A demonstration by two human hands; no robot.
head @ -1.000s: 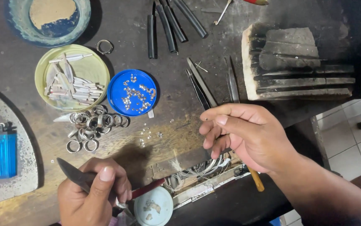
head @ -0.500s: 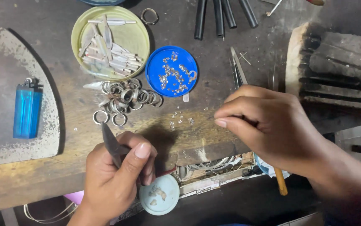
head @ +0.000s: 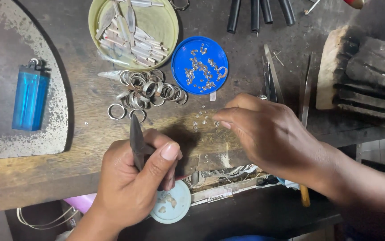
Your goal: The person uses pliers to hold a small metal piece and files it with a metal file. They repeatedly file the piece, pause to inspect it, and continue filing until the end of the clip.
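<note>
Two lids are being used as trays at twelve o'clock: a green lid (head: 165, 33) holding metal strips, a blue lid (head: 200, 65) holding small clear stones. More stones (head: 201, 119) are lying loose below it. A dark tool (head: 136, 140) is being clamped by the left hand (head: 134, 183). The right hand (head: 268, 134) is being held over the loose stones, fingertips pinched together. Silver rings (head: 150, 93) are being left piled at eleven o'clock.

Beyond my left hand (head: 134, 187) lies a heap of rings (head: 150, 93); a dish of stones (head: 200, 65) sits beyond my right hand (head: 268, 134), a lighter (head: 30, 96) far left.
</note>
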